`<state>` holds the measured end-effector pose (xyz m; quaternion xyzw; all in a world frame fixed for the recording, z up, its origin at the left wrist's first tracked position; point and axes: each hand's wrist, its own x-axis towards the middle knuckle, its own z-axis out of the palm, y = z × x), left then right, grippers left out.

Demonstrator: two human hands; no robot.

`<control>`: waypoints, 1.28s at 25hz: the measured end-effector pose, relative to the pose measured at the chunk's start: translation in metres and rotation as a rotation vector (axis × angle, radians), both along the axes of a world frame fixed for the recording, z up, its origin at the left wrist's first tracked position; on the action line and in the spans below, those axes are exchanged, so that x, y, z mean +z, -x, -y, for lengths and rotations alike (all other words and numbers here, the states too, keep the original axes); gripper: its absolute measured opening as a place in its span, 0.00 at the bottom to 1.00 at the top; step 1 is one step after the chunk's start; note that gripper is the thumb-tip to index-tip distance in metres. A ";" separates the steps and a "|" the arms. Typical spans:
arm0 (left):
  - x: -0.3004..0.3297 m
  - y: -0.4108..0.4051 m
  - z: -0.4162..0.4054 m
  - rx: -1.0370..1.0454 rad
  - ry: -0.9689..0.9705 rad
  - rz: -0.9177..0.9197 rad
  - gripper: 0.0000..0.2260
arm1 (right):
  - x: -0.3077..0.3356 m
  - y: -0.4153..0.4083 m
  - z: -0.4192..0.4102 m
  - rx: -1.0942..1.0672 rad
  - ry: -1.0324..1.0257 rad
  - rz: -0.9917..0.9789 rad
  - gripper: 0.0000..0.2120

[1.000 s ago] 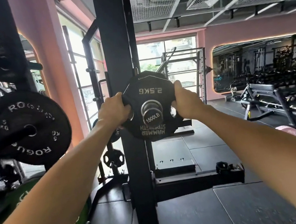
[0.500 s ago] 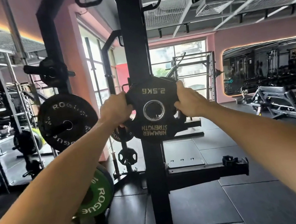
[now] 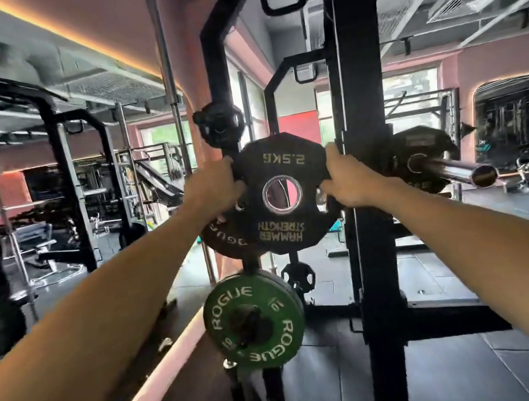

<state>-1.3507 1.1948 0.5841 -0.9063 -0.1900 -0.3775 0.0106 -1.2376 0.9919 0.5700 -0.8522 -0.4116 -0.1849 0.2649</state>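
Note:
A black 2.5 kg Hammer Strength plate [image 3: 290,227] hangs in the air at chest height, upside down, its centre hole empty. My left hand [image 3: 216,189] grips its left edge and my right hand [image 3: 344,175] grips its right edge. The chrome barbell sleeve [image 3: 459,167] sticks out to the right of the plate, with another black plate [image 3: 421,147] still on it. The black rack upright [image 3: 371,183] stands just behind my right hand.
A green Rogue 10 plate [image 3: 255,326] sits on a storage peg below the held plate. A black Rogue plate [image 3: 224,241] hangs behind it. Smaller plates [image 3: 218,127] hang on the left upright. More racks stand at the left; benches and a mirror at the right.
The plate has come off the barbell sleeve and moved left, away from it. The view has swung left, so the storage pegs and green plate now lie below my hands.

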 end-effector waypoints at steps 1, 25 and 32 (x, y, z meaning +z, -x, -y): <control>0.001 0.015 -0.024 0.006 0.000 -0.003 0.14 | 0.000 0.009 -0.026 0.023 -0.001 0.002 0.21; 0.069 -0.107 -0.342 -0.059 -0.099 0.152 0.13 | 0.080 -0.111 -0.326 -0.018 0.033 0.125 0.21; 0.123 -0.178 -0.391 -0.166 -0.151 0.187 0.07 | 0.137 -0.164 -0.366 -0.065 0.006 0.130 0.16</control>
